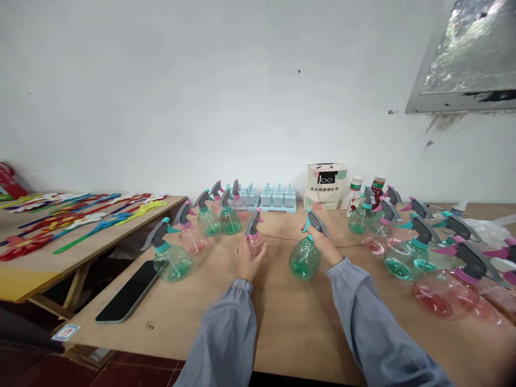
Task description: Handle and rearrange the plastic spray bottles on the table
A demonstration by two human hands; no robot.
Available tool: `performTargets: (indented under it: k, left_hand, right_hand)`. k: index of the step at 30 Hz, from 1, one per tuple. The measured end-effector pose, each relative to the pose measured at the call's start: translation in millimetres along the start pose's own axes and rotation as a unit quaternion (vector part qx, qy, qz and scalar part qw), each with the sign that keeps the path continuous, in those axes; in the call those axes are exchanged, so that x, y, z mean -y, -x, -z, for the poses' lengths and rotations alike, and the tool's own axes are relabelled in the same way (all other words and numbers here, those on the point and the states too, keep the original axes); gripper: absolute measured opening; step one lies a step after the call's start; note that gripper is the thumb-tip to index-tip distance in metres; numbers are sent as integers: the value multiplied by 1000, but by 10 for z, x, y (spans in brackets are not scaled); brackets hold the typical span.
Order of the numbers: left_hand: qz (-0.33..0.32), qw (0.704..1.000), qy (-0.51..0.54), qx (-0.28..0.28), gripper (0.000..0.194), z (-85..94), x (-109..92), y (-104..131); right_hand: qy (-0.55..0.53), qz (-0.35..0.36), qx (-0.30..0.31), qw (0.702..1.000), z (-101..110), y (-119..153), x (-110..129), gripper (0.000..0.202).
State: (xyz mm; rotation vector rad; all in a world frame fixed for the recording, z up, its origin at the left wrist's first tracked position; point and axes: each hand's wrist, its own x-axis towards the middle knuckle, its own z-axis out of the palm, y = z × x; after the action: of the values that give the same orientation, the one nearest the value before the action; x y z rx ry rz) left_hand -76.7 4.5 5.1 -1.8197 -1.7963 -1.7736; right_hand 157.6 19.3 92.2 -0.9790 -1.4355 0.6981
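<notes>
At my far left a black-screened smartphone (128, 293) lies on the desk (290, 338) beside a cluster of pink and green trigger spray bottles (173, 263), and next my left hand (250, 259) is curled partway closed around the round body of an upright pink spray bottle (257, 243). To its right, in front of the printed paper bag (325, 188), my right hand (318, 239) is wrapped around the trigger head of a green spray bottle (305, 259), with more pink and green sprayers (405, 260) crowding the desk's right side.
</notes>
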Motion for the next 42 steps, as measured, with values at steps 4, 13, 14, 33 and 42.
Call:
performTargets:
  k: [4,13,14,33,42]
  left_hand:
    - [-11,1000,-7,4,50,19,-16,-2]
    - [-7,1000,4,9,50,23,-5,1]
    - [-5,1000,2,10,51,19,2,2]
    - [-16,1000,0,-12,49,-39,44,5]
    - [-20,1000,14,6,44,-2,13,13]
  right_hand:
    - [37,24,-44,998,112,-26,-26,24]
    - [201,55,-226,952,526,-57,-422,46]
    - [202,62,-245,946,525,-30,-500,49]
    - [298,-59,-264,915,587,12,-1208,90]
    - [303,-75,-317,896,592,-430,-1358,88]
